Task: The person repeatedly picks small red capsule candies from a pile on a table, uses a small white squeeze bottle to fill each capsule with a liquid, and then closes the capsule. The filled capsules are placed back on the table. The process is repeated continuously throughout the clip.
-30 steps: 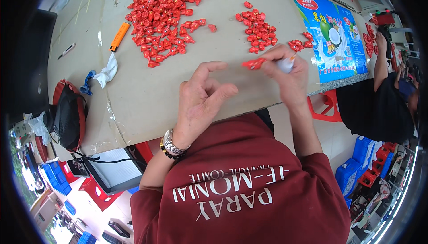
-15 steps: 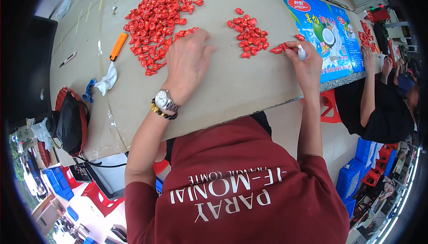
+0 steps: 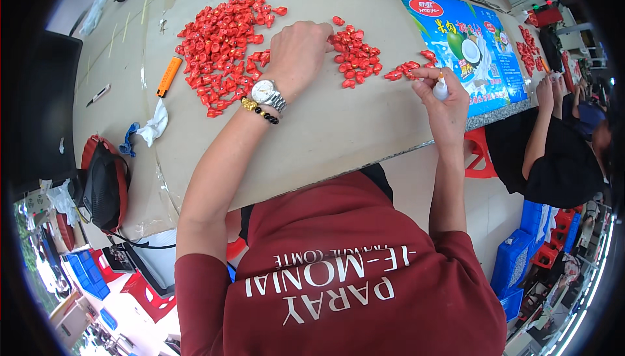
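Small glossy red figure-like pieces lie in a large heap (image 3: 218, 50) at the left and a smaller heap (image 3: 357, 60) in the middle. My left hand (image 3: 299, 53), wearing a watch and beads, is over the table with its fingertips at the smaller heap's left edge. Its fingers are curled, and what they pinch is hidden. My right hand (image 3: 449, 105) is closed round a white pen-shaped tube (image 3: 441, 89). By its fingertips lies a short row of red pieces (image 3: 398, 71), and one more red piece (image 3: 428, 55) lies just beyond.
A blue printed sheet (image 3: 449, 37) covers the table's right part. On the left lie an orange box cutter (image 3: 169, 76), a white tissue (image 3: 153, 123), a thin pen-like tool (image 3: 98, 95) and a black-and-red bag (image 3: 107, 183). Another person's arms (image 3: 539, 128) reach in at the right.
My left hand has moved right, from the large heap to the edge of the smaller one. My right hand stays by the row of red pieces, still holding the white tube.
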`<state>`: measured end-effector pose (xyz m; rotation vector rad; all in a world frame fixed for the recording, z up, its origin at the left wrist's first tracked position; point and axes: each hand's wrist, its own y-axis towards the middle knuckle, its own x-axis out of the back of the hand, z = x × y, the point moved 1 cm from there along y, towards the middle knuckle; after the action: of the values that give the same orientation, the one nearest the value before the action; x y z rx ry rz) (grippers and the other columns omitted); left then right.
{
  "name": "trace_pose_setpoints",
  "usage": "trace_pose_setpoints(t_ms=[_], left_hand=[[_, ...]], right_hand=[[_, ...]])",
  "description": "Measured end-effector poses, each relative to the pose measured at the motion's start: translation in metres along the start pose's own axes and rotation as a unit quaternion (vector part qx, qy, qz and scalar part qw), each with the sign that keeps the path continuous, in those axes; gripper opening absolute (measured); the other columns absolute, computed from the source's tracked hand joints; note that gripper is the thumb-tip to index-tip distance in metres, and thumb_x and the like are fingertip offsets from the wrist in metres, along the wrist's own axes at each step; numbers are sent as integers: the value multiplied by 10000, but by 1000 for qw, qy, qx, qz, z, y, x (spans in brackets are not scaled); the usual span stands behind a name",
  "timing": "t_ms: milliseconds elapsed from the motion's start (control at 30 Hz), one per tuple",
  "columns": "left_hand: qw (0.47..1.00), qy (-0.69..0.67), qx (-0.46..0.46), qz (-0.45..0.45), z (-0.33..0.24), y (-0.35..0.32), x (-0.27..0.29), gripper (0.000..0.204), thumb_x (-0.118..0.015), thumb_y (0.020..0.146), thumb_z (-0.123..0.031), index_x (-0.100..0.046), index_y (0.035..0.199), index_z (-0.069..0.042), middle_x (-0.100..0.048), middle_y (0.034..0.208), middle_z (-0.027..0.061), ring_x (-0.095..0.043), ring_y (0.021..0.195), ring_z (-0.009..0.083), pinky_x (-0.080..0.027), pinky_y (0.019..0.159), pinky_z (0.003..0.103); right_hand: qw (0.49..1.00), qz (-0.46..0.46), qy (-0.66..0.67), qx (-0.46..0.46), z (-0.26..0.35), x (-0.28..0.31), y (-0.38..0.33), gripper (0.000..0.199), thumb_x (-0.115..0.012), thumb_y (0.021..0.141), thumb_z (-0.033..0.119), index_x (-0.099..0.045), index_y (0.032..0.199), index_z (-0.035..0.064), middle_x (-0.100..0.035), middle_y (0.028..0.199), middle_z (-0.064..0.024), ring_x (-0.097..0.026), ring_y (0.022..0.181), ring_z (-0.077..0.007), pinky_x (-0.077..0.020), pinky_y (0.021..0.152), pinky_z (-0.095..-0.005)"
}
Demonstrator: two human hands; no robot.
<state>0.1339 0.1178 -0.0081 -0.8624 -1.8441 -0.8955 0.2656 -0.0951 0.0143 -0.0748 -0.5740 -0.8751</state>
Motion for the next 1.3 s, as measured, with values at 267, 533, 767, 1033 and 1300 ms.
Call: trace_pose_setpoints(t_ms=[267, 533, 767, 1033, 1300], left_hand=[[1000, -1, -6, -30, -4, -22, 14, 177, -648, 823, -186, -597, 873, -24, -615, 771, 140, -602, 705, 345, -452, 569, 431], [997, -41, 15, -56, -10, -70, 14, 232, -686, 784, -182, -659, 978, -58, -650, 818, 113, -626, 711, 286, -471, 586, 399], [986, -11, 144, -88, 11, -71, 29, 294, -710, 762, -189, -662, 1021, -58, -665, 808, 132, -639, 694, 290, -490, 607, 379], [995, 23, 76, -59, 17, -49, 19, 220, -669, 791, -182, -675, 965, -49, -663, 794, 140, -636, 699, 305, -482, 582, 406], [994, -61, 52, -79, -6, -55, 4, 200, -649, 788, -107, -682, 979, -59, -670, 754, 125, -641, 673, 287, -496, 593, 379]], right_hand=[[998, 28, 48, 1, 8, -5, -6, 143, -693, 757, 7, -684, 898, 29, -598, 834, -37, -551, 756, -124, -450, 682, -261], [997, 54, 54, 25, 15, -18, -8, 143, -693, 752, 5, -686, 892, 31, -588, 847, -33, -555, 768, -121, -458, 693, -258], [996, 58, 68, 30, 16, -23, -6, 139, -684, 756, -3, -687, 891, 32, -583, 833, -26, -558, 748, -110, -454, 666, -245], [994, 60, 89, 35, 26, -19, -11, 156, -683, 756, -15, -688, 905, 31, -585, 837, -24, -561, 757, -103, -456, 672, -239], [993, 68, 96, 29, 22, -25, -10, 157, -679, 756, -24, -686, 904, 27, -578, 850, -25, -559, 764, -104, -459, 677, -241]])
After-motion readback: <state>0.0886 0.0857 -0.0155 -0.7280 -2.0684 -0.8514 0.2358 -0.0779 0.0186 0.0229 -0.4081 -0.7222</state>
